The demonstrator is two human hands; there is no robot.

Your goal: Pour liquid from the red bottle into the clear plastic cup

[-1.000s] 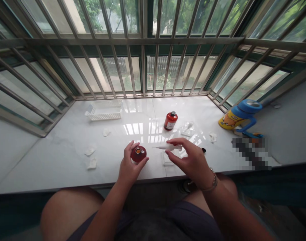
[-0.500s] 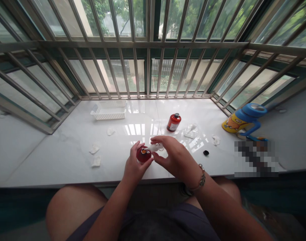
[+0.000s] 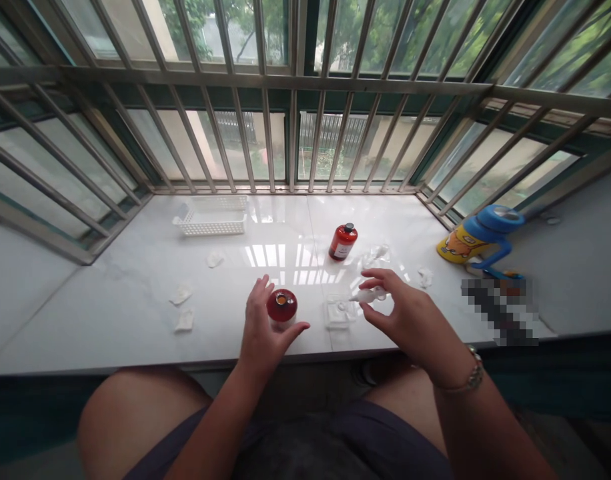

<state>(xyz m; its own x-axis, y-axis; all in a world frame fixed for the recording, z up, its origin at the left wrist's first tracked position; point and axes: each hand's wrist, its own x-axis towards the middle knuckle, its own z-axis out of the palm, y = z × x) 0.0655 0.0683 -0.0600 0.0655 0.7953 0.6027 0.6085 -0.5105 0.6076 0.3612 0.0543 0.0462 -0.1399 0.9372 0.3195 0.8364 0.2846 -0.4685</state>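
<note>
A red bottle (image 3: pixel 282 312) with its round mouth uncapped stands near the counter's front edge. My left hand (image 3: pixel 262 320) is beside it on the left, fingers and thumb spread loosely around it without gripping. My right hand (image 3: pixel 400 307) pinches a small white squeeze bottle (image 3: pixel 369 295) between thumb and fingers, its pointed tip turned left. Below that tip lies a small clear plastic box (image 3: pixel 340 313). A second red bottle (image 3: pixel 343 242), closed with a black cap and bearing a white label, stands farther back.
A white mesh basket (image 3: pixel 213 223) sits at the back left. Crumpled white tissues (image 3: pixel 184 320) lie on the left, with another tissue (image 3: pixel 425 277) on the right. A blue and yellow flask (image 3: pixel 478 237) stands at the right wall. Metal bars (image 3: pixel 290 81) line the window behind.
My right hand has moved right with the squeeze bottle, away from the red bottle's mouth. My left hand has loosened from the red bottle. The clear box now shows; the loose black cap is hidden.
</note>
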